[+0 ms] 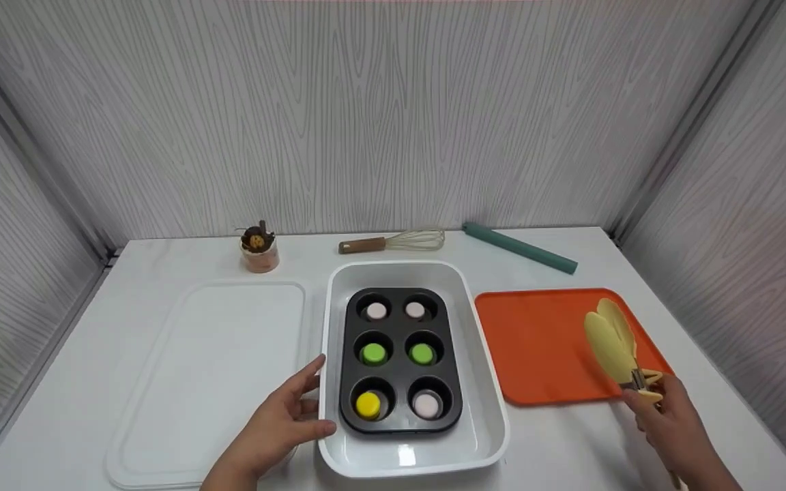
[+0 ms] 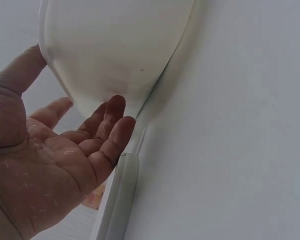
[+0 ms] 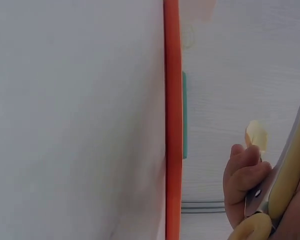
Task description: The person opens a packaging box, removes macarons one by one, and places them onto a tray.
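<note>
Yellow silicone tongs [image 1: 613,339] are gripped at the handle end by the right hand [image 1: 674,426], fingers curled round them; their tips lie over the orange tray [image 1: 536,348]. White baking dish [image 1: 409,457] sits at table centre, holding a black six-cup muffin pan [image 1: 398,402] with pale, green and yellow macarons. Left hand [image 1: 277,426] is relaxed, fingers straight, resting against the dish's left wall, thumb at the rim. White lid [image 1: 202,382] lies just left.
</note>
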Tool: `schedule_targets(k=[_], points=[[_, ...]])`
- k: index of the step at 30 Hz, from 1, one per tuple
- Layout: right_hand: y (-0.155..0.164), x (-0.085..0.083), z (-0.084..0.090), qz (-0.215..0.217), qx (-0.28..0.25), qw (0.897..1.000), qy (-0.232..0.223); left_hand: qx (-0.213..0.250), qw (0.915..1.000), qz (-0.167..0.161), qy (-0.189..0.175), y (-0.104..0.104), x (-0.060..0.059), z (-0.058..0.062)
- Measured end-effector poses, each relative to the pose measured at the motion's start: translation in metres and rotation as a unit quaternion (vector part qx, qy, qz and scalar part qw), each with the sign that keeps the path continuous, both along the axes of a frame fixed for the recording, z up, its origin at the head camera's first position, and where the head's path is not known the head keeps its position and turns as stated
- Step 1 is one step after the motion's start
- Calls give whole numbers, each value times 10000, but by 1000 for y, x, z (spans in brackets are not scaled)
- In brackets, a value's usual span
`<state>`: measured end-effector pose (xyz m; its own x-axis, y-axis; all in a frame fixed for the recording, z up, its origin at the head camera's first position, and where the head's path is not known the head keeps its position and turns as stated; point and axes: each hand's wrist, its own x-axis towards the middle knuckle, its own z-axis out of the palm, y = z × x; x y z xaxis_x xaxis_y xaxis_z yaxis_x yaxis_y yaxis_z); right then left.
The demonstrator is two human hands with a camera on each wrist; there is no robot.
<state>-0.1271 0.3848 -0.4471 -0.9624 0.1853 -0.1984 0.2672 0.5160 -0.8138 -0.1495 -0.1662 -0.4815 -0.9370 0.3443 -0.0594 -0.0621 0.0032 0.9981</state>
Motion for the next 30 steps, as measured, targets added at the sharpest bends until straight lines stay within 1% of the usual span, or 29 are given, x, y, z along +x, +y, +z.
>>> schedule_targets(k=[2,4,8,10,12,14,16,17,19,21,24,27,28,30], points=[[-7,-2,0,-39,-189,9993,306,136,9999,-36,-52,0,-1,-2],[-15,-4,0,-53,-440,9969,654,160,9999,-23,-55,0,-1,-4],[-30,-7,1,110,-946,9871,1290,232,9997,-43,-78,-1,0,-5],[-36,-8,2,250,-1200,9823,1419,228,9997,-37,-103,-2,1,-5],[-40,-8,4,370,-1283,9803,1458,219,9996,-45,-141,-2,0,-6],[-44,-10,6,481,-1205,9814,1415,246,9994,-26,-229,-2,0,-5],[-49,-12,9,538,-1001,9843,1349,299,9990,-18,-327,-2,1,-5],[-51,-13,10,553,-821,9863,1322,312,9989,-18,-360,-2,0,-5],[-57,-15,13,615,-703,9874,1279,325,9987,-10,-383,-1,0,-4],[-64,-18,17,646,-753,9873,1237,341,9988,-34,-350,-1,0,-4],[-75,-21,24,765,-633,9891,1087,398,9988,-92,-284,-1,-1,-4],[-85,-25,30,918,-344,9907,949,495,9983,-164,-243,-2,-1,-5],[-89,-25,32,990,-159,9905,946,511,9983,-184,-220,-2,-1,-5],[-97,-27,35,1143,49,9886,980,549,9981,-218,-193,-1,-1,-5]])
